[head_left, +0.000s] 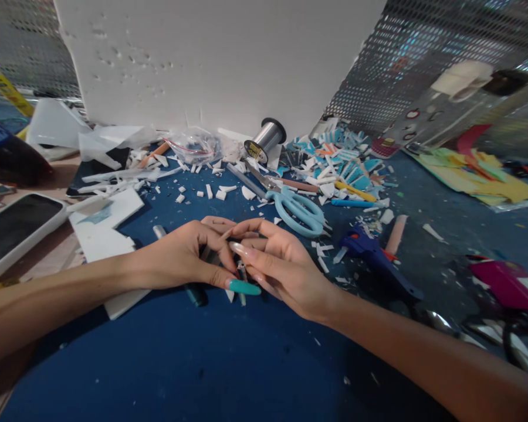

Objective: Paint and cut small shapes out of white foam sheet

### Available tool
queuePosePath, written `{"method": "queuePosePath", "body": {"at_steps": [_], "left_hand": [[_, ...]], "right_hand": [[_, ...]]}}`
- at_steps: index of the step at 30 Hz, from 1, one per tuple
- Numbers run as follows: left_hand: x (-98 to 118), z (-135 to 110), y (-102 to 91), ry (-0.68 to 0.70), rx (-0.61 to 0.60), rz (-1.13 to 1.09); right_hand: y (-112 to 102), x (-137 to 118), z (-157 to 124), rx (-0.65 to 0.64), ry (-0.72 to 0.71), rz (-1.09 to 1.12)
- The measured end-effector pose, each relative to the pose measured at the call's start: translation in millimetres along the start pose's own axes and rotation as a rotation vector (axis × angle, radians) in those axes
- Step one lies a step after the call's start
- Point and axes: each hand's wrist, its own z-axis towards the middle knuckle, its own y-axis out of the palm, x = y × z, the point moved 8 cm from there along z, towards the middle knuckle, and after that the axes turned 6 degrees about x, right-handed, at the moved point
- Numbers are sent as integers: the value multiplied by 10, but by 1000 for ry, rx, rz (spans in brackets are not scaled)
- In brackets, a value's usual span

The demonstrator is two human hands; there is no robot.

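My left hand and my right hand meet over the middle of the blue table, fingertips pinched together. A long teal nail shows on the left thumb, a pale one on the right. Whatever lies between the fingers is small and mostly hidden; a small piece with red and white bits shows below them. Under the left wrist a dark pen-like tool sticks out. Light blue scissors lie just beyond the right hand. White foam board pieces rest beside the left forearm.
A wire spool stands before a white foam panel. Scraps litter the back. At right lie a blue glue gun, a magenta tool and yellow paper. A phone and dark bottle are left.
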Motion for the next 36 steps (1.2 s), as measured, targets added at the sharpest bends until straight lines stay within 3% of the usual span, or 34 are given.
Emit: {"method": "queuePosePath", "body": {"at_steps": [36], "left_hand": [[25, -1, 15, 18, -15, -35]], "right_hand": [[3, -1, 11, -14, -17, 33]]}}
